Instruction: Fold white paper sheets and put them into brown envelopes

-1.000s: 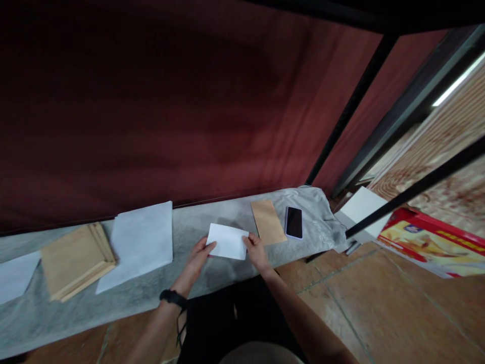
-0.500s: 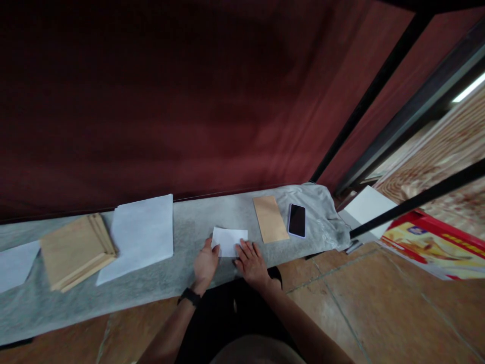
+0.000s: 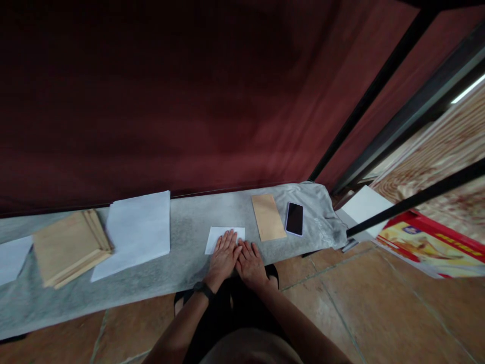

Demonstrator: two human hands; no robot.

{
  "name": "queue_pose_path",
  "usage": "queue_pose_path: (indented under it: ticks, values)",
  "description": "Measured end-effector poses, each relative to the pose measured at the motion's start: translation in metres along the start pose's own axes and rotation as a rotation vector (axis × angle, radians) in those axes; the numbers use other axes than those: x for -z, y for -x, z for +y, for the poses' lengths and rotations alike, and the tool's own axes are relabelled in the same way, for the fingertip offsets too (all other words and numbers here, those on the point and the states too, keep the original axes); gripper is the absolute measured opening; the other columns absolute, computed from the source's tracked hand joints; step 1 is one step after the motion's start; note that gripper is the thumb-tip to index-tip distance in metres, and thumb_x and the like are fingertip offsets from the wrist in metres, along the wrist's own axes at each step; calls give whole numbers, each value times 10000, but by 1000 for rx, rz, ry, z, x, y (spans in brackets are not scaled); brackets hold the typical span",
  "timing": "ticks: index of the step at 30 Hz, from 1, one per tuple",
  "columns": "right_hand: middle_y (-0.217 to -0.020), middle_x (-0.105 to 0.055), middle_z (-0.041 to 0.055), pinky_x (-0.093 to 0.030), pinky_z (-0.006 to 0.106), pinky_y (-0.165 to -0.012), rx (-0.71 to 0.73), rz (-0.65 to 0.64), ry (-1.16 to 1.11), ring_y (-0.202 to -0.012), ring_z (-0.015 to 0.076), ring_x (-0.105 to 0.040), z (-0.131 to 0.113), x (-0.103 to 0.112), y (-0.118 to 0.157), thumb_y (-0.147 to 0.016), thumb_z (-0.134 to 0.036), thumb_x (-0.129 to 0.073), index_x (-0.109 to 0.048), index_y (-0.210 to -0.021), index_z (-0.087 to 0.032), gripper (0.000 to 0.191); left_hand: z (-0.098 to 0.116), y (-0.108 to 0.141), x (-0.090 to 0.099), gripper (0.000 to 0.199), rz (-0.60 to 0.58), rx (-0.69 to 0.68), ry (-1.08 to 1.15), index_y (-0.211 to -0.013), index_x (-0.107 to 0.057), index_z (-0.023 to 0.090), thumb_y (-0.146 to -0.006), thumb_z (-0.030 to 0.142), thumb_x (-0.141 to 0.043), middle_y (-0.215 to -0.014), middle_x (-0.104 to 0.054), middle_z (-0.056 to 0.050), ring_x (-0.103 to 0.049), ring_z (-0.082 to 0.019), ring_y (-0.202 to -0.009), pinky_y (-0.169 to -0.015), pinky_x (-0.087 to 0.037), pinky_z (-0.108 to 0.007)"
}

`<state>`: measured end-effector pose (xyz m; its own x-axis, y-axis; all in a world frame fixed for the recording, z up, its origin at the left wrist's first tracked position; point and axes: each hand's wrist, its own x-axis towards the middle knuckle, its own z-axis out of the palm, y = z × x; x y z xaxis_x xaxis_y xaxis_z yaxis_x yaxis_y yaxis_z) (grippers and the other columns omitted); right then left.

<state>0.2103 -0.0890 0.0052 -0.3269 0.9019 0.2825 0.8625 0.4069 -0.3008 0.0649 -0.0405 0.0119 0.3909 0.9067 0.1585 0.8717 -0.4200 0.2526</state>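
Observation:
A small white piece of paper, apparently folded, lies flat on the grey cloth in front of me. My left hand rests flat across its middle with fingers stretched out. Close beside it, my right hand lies with fingers extended at the paper's lower right edge, and the two hands touch or nearly touch. Parts of the paper are hidden beneath them. To the right of the hands a brown envelope lies flat, and beyond it a phone with a dark screen.
A grey cloth covers the long narrow surface. On the left are a stack of white paper, a pile of brown envelopes and another white sheet. A red and yellow box and black bars stand right.
My left hand has moved right, from the paper's left edge onto its middle, its fingers now flat. The right hand stays near the right edge. The view has shifted slightly.

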Motion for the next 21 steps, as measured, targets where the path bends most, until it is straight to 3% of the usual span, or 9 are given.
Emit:
queue_pose_path:
  ticks: [9,14,18,21]
  values:
    - [-1572,-444,105,-279,505,-1203,-14,22,5,-1448,280,-413,0,3,1,-1044,-375,-488,-464,-1509,-207,495,-33,13,11,613,16,141,-71,-1550,-352,82,-1021,383,-285,-1611,-367,-173,-291,-273,-1523,-1237,-250,-492]
    - [-1547,-483,104,-286,488,-1201,-41,43,-20,-1428,268,-442,2,-2,0,-1049,-345,-462,-481,-1498,-196,474,-34,14,15,624,42,203,-88,-1534,-364,35,-1021,381,-279,-1610,-349,-210,-296,-302,-1518,-1241,-221,-511]
    - [-1521,-508,146,-326,452,-1176,-147,76,-33,-1420,256,-443,7,-5,-19,-1049,-259,-388,-447,-1511,-116,487,-26,7,16,578,-6,126,-68,-1541,-385,111,-1019,346,-301,-1615,-367,-150,-263,-275,-1533,-1252,-198,-508]
    - [-1516,-507,157,-332,455,-1160,-197,62,-24,-1408,265,-442,14,-2,-45,-1019,-192,-395,-463,-1501,-122,492,-25,3,17,559,-36,56,-54,-1543,-397,170,-1013,337,-331,-1611,-389,-108,-267,-264,-1532,-1254,-195,-513]
